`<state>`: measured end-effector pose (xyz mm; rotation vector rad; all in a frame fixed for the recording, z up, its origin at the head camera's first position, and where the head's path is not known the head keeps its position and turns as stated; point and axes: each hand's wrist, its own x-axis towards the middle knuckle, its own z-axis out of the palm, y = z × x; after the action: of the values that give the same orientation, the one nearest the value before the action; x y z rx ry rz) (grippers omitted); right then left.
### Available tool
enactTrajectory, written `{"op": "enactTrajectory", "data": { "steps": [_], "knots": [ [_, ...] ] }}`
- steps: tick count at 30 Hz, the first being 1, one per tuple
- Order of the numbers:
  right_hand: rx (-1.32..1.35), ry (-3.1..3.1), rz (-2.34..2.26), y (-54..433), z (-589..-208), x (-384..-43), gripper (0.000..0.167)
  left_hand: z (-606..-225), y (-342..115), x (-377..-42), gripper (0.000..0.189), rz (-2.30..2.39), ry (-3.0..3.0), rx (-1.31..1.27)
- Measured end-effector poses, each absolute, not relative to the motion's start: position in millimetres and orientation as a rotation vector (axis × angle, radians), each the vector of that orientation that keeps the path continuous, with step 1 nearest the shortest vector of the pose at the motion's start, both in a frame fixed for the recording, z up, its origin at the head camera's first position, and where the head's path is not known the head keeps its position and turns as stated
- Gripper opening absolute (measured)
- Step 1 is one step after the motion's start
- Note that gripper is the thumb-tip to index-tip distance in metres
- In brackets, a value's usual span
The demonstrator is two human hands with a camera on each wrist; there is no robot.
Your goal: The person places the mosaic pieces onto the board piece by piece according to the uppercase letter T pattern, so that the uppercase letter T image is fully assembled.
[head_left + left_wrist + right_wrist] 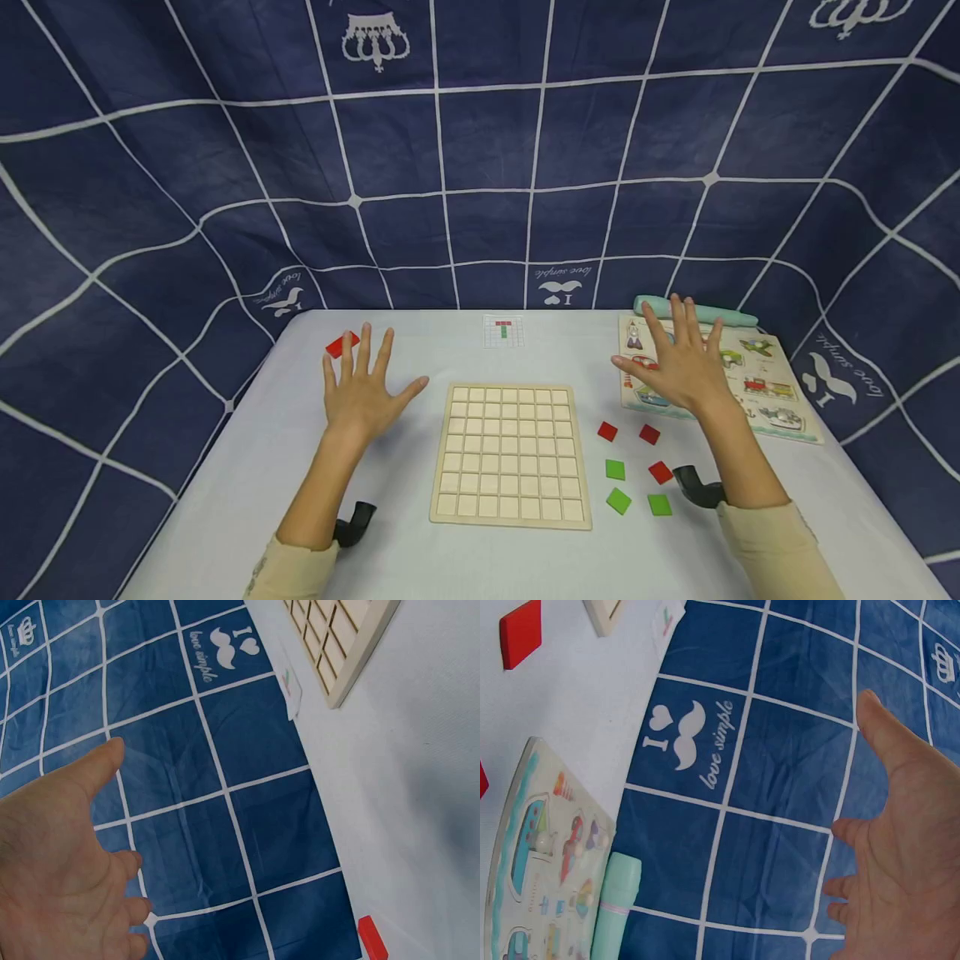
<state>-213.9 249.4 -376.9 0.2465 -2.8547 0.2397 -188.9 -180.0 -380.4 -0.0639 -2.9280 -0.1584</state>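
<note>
My left hand (362, 406) is held above the white table with its fingers spread and nothing in it. A red block (342, 344) lies just beyond its fingertips. My right hand (688, 367), also spread and holding nothing, overlaps a picture puzzle board (776, 387) in the head view. Between the hands lies a square wooden grid board (512, 457) with bare cells. To its right are several loose tiles, among them a red tile (607, 431) and a green tile (618, 501). A small card (503, 331) with a red and green T pattern lies beyond the board.
A mint-green cylindrical case (705, 312) lies behind the puzzle board, partly hidden by the right fingers. Dark blue cloth (487, 142) with white lines hangs along the table's back and sides. Black curved pieces (697, 487) show at both wrists.
</note>
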Motion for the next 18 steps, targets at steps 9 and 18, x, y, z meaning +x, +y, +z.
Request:
{"op": "enactTrajectory", "data": {
  "steps": [9, 18],
  "knots": [
    [0.263, -2.852, 0.294, 249, -379, -211, 0.094, -379, -178, -190, 0.089, -0.186, -2.934, -0.084],
    [0.285, -2.661, 0.469, 245, -384, -192, 0.067, -384, -168, -173, 0.075, -0.529, -2.746, -0.178]
  ]
}}
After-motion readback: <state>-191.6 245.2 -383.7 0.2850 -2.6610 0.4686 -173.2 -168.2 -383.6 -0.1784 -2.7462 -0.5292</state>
